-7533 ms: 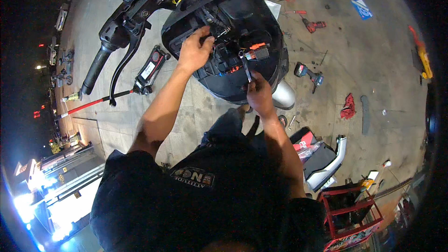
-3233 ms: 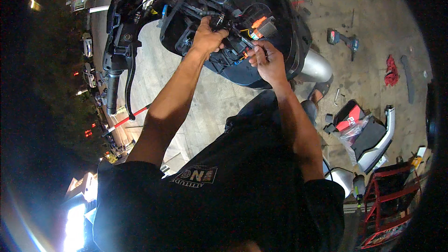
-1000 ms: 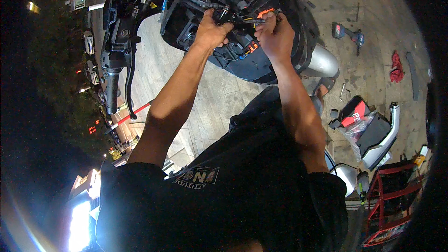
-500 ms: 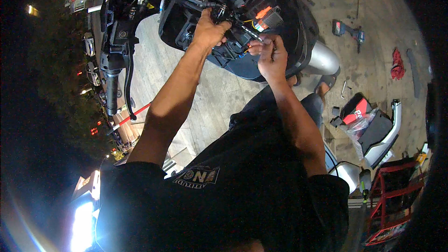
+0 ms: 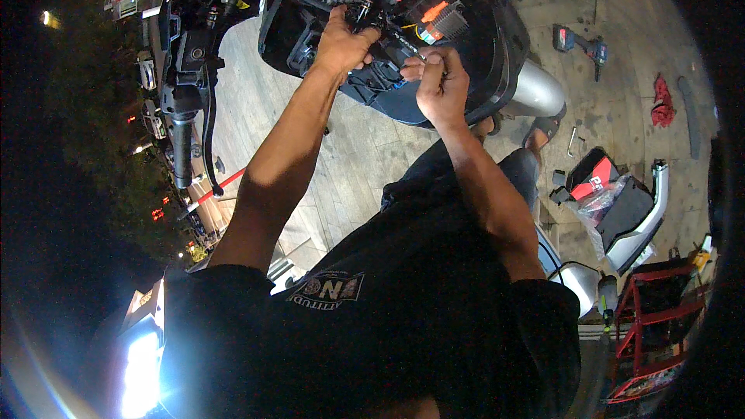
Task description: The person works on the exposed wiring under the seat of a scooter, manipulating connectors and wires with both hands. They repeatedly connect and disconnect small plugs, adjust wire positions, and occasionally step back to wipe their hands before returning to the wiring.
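Left hand: the person's bare left hand (image 5: 343, 45) reaches into the rounded black plastic scooter housing (image 5: 485, 70), thumb and forefinger spread around dark fittings; whether the hidden fingers grip anything, one cannot tell.
Right hand: the bare right hand (image 5: 442, 89), at four o'clock from the left, pinches a slim silver metal tool (image 5: 409, 46) by its near end.
Tool: it lies over the housing, pointing between ten and eleven o'clock from the right fingertips; its far end is lost among dark parts.
Finned block: a grey metal block with fins (image 5: 452, 23) and a bright orange connector (image 5: 434, 12) sit at twelve o'clock from the right hand.
Good handling: a light pinch, with the tool in line with whatever it meets and clear of the connector, would likely serve best; a steady left hand should help.
Floor: a blue-and-black cordless drill (image 5: 578, 45) lies at two o'clock from the right hand.
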{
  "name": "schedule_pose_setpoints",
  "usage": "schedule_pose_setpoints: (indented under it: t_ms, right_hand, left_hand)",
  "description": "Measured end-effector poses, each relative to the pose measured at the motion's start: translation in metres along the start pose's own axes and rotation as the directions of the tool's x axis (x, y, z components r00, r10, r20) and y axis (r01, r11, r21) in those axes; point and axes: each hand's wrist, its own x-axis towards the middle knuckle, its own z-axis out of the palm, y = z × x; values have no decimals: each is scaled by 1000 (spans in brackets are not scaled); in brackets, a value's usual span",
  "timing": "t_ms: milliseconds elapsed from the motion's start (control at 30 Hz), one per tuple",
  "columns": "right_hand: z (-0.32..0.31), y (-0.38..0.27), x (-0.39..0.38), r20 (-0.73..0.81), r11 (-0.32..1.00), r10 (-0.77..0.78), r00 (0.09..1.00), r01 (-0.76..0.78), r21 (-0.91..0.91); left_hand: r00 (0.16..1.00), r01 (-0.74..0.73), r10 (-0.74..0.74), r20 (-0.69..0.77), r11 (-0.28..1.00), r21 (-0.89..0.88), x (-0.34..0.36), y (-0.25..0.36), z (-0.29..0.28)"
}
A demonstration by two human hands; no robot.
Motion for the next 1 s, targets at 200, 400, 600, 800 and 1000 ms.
schedule_pose_setpoints:
  t_ms: [200, 400, 600, 800, 1000]
  right_hand:
    - [-10, -2, 9, 173, 960, -175, 969, 207, -190]
    - [-9, 1, 7, 110, 998, -68, 992, 68, 3]
    - [-6, -1, 9, 138, 998, -55, 989, 54, 6]
    - [-3, -13, 29, 97, 994, 76, 992, -83, 75]
    - [-1, -33, 48, 24, 970, 213, 977, -214, 115]
  left_hand:
    - [1000, -12, 12, 3, 1000, -6, 3, -5, -1]
    - [999, -21, 22, 34, 999, -25, 10, -9, -2]
    - [999, -22, 24, 28, 998, -54, 6, -7, -1]
    - [1000, -9, 10, 14, 998, -59, 3, -6, 1]
    - [999, -34, 36, 38, 997, -75, 4, -7, 0]
